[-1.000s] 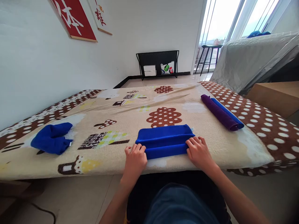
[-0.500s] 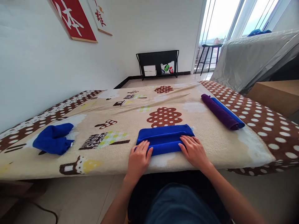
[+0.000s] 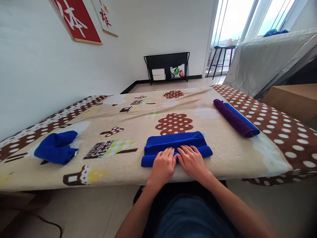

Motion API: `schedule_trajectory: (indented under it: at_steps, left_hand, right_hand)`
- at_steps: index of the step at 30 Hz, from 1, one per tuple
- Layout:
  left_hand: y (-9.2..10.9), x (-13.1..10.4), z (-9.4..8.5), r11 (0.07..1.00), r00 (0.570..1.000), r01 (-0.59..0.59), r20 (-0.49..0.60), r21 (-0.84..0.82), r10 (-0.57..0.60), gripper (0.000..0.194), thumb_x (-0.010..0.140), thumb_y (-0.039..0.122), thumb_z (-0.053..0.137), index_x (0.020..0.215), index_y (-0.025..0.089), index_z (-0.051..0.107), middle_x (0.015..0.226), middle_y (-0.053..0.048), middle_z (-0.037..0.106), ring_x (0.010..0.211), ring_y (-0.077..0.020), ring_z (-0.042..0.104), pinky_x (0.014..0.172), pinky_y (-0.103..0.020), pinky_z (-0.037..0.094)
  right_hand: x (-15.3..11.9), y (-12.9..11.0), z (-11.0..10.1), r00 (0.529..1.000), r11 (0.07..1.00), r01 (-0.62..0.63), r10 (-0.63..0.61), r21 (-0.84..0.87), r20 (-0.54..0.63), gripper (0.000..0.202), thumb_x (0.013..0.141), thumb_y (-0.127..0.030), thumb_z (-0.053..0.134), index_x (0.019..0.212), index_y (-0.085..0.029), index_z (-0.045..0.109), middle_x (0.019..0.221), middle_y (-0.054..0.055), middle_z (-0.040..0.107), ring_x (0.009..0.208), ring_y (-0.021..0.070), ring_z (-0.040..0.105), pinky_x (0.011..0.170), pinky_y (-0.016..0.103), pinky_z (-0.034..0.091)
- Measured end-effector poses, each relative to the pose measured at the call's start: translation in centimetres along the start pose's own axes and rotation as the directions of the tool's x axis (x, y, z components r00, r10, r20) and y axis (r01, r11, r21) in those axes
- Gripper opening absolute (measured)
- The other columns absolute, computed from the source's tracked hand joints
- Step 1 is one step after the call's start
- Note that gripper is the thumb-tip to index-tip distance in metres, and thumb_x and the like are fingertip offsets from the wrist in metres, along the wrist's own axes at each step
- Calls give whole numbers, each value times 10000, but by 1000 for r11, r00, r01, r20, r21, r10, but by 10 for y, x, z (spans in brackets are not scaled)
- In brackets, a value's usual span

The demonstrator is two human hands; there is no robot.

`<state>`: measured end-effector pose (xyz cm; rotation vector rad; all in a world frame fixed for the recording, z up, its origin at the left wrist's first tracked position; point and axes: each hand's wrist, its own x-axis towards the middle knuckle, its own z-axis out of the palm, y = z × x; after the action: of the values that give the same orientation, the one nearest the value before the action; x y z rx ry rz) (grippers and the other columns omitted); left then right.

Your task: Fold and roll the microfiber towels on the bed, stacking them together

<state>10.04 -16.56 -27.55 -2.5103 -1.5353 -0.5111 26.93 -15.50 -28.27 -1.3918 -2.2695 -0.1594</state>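
Left hand [image 3: 165, 162] and right hand [image 3: 192, 160] rest loosely open, ungripping, on one towel [image 3: 175, 139]. One cloth [image 3: 54, 148] lies left of them, two rolls [image 3: 232, 118] right.

Hands [image 3: 163, 165] [image 3: 192, 161]: two are showing, one left, one right
Blue cloths [image 3: 173, 140] [image 3: 53, 148] [image 3: 242, 117]: three are lying out
Purple cloth [image 3: 233, 118]: one is lying out
Cloths in all: four are showing, two rolled
Blanket [image 3: 138, 122]: one is lying spread
Wall hangings [image 3: 75, 21] [image 3: 105, 18]: two are hanging
Rack [image 3: 165, 61]: one is standing
Stool [image 3: 225, 48]: one is standing
Carton [image 3: 292, 100]: one is showing
Cable [image 3: 48, 220]: one is trailing
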Motion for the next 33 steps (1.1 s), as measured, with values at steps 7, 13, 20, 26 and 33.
schedule_trajectory:
  at_steps: [7, 13, 20, 26, 33]
  left_hand:
    - [-31, -10, -3, 980, 981, 194, -13, 37, -194, 450, 1029, 363, 326, 1312, 153, 605, 1380, -103, 605, 1307, -250, 541, 1036, -436, 437]
    - [-60, -31, -8, 939, 945, 324, -86, 120, -315, 447, 1021, 352, 326, 1295, 151, 616, 1369, -139, 606, 1309, -289, 534, 1079, -518, 370]
    - [-16, -7, -5, 975, 978, 203, -76, 86, -197, 423, 1012, 294, 327, 1163, 108, 676, 1226, -190, 685, 1202, -312, 611, 1015, -535, 412]
    - [-1, 25, 6, 994, 993, 105, 51, -12, -104, 430, 1016, 294, 336, 1310, 120, 598, 1384, -137, 594, 1305, -246, 546, 1033, -428, 442]
    - [-58, 2, -3, 947, 947, 320, 14, 3, -320, 424, 1008, 325, 367, 1315, 155, 606, 1403, -109, 582, 1332, -246, 522, 1087, -447, 415]
  right_hand:
    - [2, 28, 0, 983, 982, -183, 183, -51, -12, 445, 1042, -403, 290, 1227, -203, 641, 1347, 79, 618, 1288, 238, 529, 1070, 419, 341]
    - [-12, 65, -3, 964, 956, -264, 259, -127, -55, 419, 1029, -368, 333, 1233, -157, 633, 1344, 119, 615, 1277, 257, 545, 1093, 445, 324]
    - [2, 33, -6, 979, 972, -204, 200, -113, -45, 414, 1032, -340, 311, 1092, -145, 671, 1240, 153, 667, 1261, 280, 554, 1095, 487, 304]
    - [27, 8, 5, 996, 999, -33, 30, 34, 79, 379, 1023, -286, 323, 1204, -202, 645, 1325, 93, 629, 1258, 219, 558, 1024, 420, 395]
    - [25, 55, 5, 979, 981, -191, 188, 23, 81, 391, 1018, -332, 348, 1261, -207, 627, 1359, 71, 611, 1307, 210, 530, 1067, 426, 390]
